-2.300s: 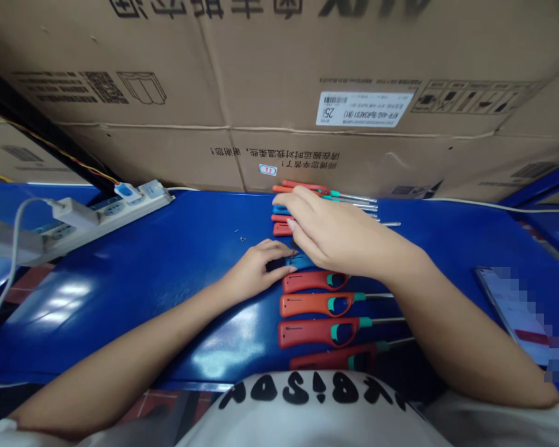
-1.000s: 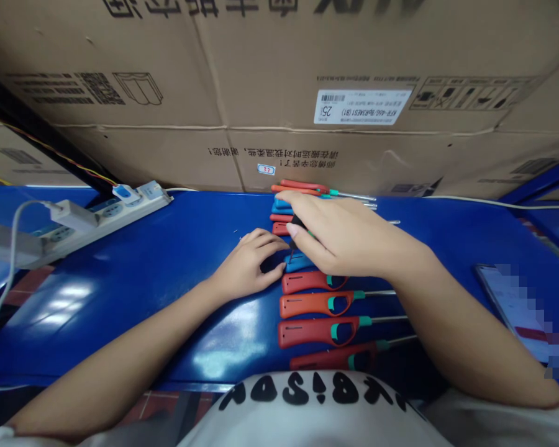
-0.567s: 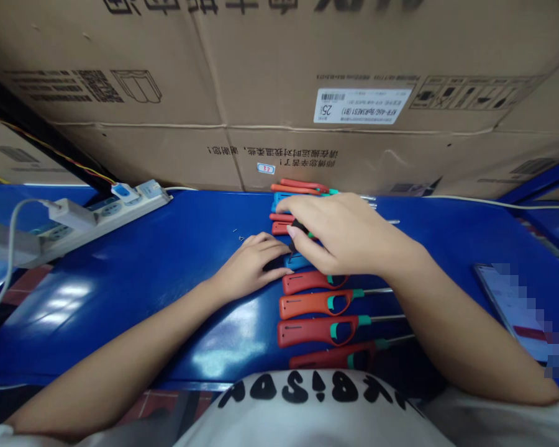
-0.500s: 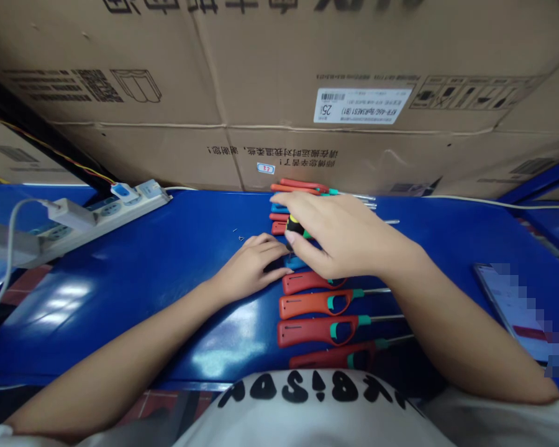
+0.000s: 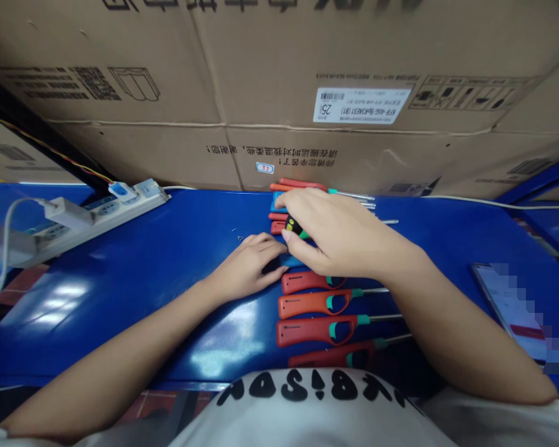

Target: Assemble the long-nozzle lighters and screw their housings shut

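The right hand (image 5: pixel 335 233) has raised a small black-handled screwdriver (image 5: pixel 294 227) into view, its fingers clamped round the handle, which shows yellow and green marks; the shaft angles down toward a blue plastic lighter (image 5: pixel 292 262), its tip hard to make out. The left hand (image 5: pixel 246 267) steadies that lighter, fingers curled together over its near end; it lies on the blue counter (image 5: pixel 121 316), in line with red utility lighters (image 5: pixel 317 329); tiny screws (image 5: pixel 237 234) lie just left of the hands.

A blue bench (image 5: pixel 121 310) holds utility lighters (image 5: pixel 317 330), power strip (image 5: pixel 102 211), phone (image 5: pixel 503 304).
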{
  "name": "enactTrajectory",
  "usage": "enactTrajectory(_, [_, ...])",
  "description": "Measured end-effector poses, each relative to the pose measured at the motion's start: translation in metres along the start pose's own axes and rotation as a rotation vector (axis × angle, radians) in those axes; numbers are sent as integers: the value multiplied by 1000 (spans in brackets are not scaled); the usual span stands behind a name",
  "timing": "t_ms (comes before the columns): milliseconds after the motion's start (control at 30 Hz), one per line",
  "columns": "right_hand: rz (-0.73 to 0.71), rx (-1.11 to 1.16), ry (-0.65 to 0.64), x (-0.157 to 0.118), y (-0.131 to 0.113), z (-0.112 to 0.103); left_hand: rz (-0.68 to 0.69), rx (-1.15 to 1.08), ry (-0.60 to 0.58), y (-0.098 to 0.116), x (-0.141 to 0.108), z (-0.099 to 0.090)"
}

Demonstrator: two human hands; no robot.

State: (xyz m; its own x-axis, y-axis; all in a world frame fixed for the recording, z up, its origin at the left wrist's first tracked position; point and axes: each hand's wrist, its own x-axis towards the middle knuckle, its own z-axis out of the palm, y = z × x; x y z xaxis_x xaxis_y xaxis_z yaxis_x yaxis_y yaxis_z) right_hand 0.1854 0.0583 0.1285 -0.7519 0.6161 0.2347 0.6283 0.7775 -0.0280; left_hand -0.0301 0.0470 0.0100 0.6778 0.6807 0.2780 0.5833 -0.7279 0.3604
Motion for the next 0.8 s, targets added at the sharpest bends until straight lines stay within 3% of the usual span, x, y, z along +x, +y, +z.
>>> enactTrajectory(567, [46, 58, -5, 0, 2, 4, -7, 4, -12, -1, -1, 1])
enactTrajectory(800, [-21, 31, 27, 1, 3, 7, 5, 16, 14, -2, -1, 1])
